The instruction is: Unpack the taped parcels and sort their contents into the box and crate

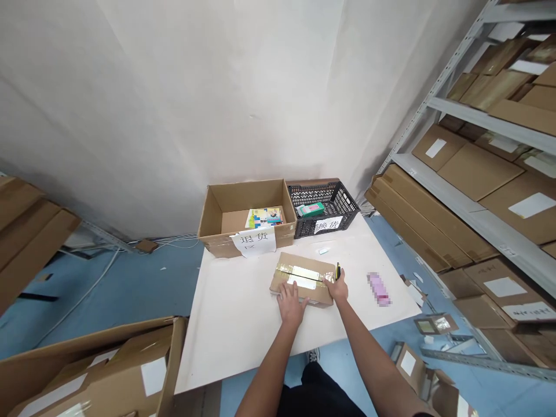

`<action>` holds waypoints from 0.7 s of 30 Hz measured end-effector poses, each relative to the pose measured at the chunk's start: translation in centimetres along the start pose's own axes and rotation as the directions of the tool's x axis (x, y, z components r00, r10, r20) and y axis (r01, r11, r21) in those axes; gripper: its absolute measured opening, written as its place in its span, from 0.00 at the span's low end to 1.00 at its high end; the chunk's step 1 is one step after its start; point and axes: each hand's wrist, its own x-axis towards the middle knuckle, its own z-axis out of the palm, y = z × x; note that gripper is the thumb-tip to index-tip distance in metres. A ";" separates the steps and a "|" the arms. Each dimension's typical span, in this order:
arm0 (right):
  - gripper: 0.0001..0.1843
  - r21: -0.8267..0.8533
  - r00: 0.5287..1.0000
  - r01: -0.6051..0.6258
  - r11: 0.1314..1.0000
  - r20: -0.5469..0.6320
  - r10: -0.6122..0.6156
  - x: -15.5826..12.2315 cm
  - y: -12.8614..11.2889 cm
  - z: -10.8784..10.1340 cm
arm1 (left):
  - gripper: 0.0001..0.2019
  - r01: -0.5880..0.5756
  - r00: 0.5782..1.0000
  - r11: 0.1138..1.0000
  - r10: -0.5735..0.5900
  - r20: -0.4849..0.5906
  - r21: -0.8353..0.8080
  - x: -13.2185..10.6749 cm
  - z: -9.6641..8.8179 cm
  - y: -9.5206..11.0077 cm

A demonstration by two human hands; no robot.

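A brown cardboard box lies on the white tabletop, with clear tape and a white label across its top. A dark line runs lengthwise through the tape and label. My left hand rests on the near left part of the box, fingers spread. At the box's right end, my right hand is closed around a yellow-and-black box cutter, which points up. Its thumb and fingers also touch the box's edge. The cutter's lower part is hidden in the hand.
Behind the box stand an open carton holding colourful booklets and a black plastic crate with a green package. A blurred pink item lies right on the table. Shelves of cartons rise right; a large carton stands front left.
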 end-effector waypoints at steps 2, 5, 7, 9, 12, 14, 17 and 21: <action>0.59 -0.010 0.998 0.055 0.998 0.026 -0.055 1.9 -0.6 -1.1 | 0.43 0.014 1.000 1.000 -0.014 0.012 0.023 -1.6 0.5 0.6; 0.47 0.097 0.975 0.208 0.973 0.059 -0.214 4.0 -0.6 -2.1 | 0.37 0.034 0.999 0.997 -0.033 -0.017 0.070 -3.6 0.5 0.7; 0.35 0.259 0.963 0.236 0.937 0.066 -0.260 4.6 0.2 -2.5 | 0.32 0.061 0.997 0.996 -0.058 -0.044 0.071 -3.8 -0.3 0.6; 0.33 0.453 0.966 0.192 0.871 0.069 -0.248 4.8 1.7 -2.6 | 0.29 0.060 0.997 0.997 -0.058 -0.050 0.040 -2.7 -1.7 0.7; 0.30 0.698 0.957 0.141 0.702 0.086 -0.277 5.0 4.1 -2.7 | 0.32 -0.005 1.000 1.000 0.005 -0.013 -0.004 0.4 -3.1 1.3; 0.28 0.760 0.941 0.080 0.645 0.156 -0.301 5.5 5.1 -2.8 | 0.39 -0.028 0.998 1.000 0.028 0.060 -0.007 2.3 -3.2 1.6; 0.22 0.692 0.906 0.004 0.722 0.303 -0.295 6.6 5.3 -3.0 | 0.43 -0.035 0.991 0.999 0.035 0.129 -0.003 3.9 -1.8 1.3; 0.23 0.518 0.862 0.096 0.850 0.384 -0.332 8.2 3.8 -3.4 | 0.41 -0.055 0.998 0.998 0.055 0.016 0.019 3.6 0.6 0.1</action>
